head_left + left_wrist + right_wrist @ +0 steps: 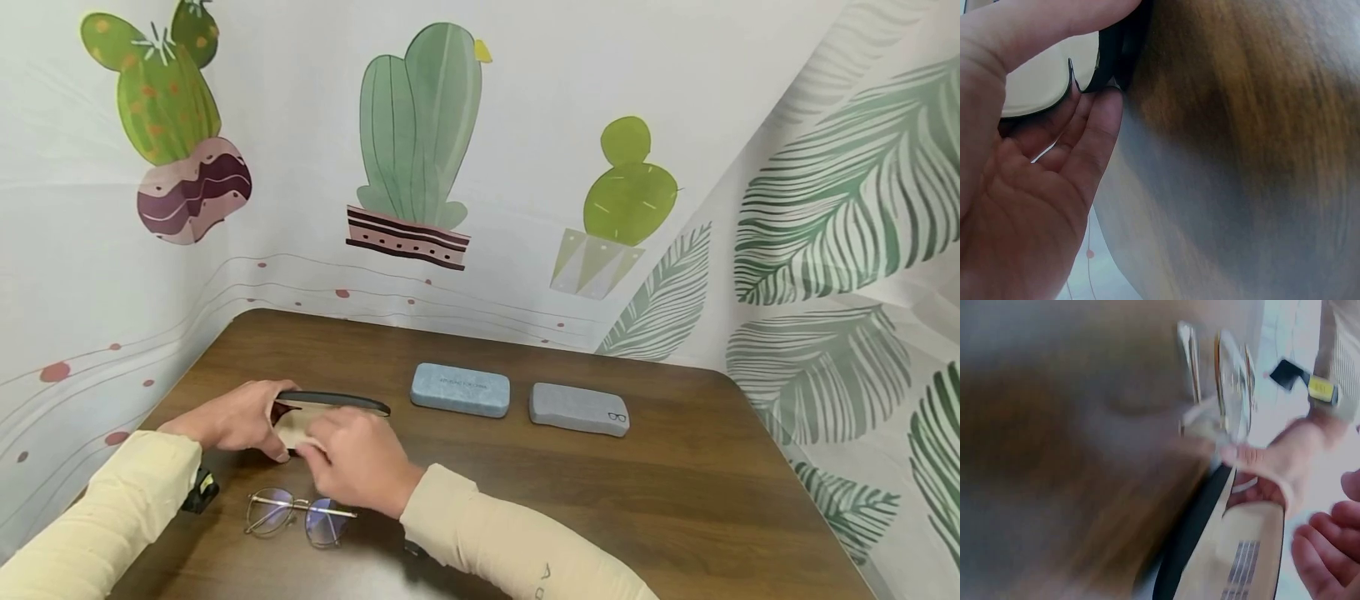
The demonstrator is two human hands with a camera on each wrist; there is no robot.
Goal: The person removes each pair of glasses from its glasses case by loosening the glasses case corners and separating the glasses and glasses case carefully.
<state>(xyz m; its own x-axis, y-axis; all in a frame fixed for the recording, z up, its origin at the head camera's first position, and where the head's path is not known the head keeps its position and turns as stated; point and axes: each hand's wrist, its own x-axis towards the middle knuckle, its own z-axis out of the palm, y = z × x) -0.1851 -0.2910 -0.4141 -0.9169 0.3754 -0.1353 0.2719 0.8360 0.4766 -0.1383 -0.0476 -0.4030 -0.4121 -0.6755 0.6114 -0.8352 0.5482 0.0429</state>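
Note:
My left hand (240, 417) grips the left end of an open black glasses case (341, 402) with a cream lining. In the left wrist view, thumb and fingers close around the end of the case (1047, 78). My right hand (363, 458) is over the case's opening. Seen from the right wrist, its loosely curled fingers (1319, 556) are beside the case edge, with nothing visible in them. Dark lines mark the lining (1263, 528). A pair of thin metal-framed eyeglasses (326, 523) lies on the table just in front of the case.
Behind and to the right, a light blue glasses case (460, 390) and a grey one (579, 409) lie closed on the brown wooden table (660, 492). A white cloth (525, 150) printed with cacti and leaves hangs around the table's back and sides.

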